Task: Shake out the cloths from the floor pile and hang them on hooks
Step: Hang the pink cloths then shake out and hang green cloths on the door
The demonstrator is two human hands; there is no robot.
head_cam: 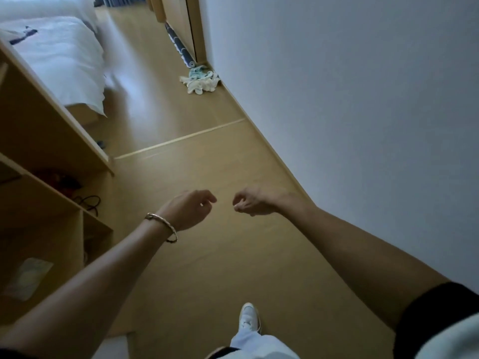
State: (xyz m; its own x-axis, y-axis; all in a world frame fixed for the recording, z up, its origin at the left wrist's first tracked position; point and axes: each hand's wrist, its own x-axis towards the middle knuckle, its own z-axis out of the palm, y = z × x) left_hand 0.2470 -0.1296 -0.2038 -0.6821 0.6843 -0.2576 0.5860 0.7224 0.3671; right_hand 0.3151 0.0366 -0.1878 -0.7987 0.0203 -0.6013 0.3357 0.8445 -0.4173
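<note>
approach to the cloth pile, both hands empty

your dark right sleeve [438, 312] and two bare forearms fill the near edge, with one white shoe [249, 318] on the wood floor [207, 268] below them. your left hand [190, 208], with a bracelet [162, 225] on its wrist, and your right hand [255, 202] are held out in front, near each other but apart. fingers [208, 197] on both are loosely curled and pinch nothing.

the cloth pile [201, 80] lies well ahead on the floor, against the foot of the wall [363, 99], just beside the end of a rolled mat [178, 46].

step looks like the approach, no cloth lifted yet. next you'd need to close the gap, bend down and grip one cloth by an edge so it can shake open. no hooks in view.

room: bed [59, 55] with white bedding upper left, open wooden shelf unit [51, 141] on the left with cables inside.
</note>
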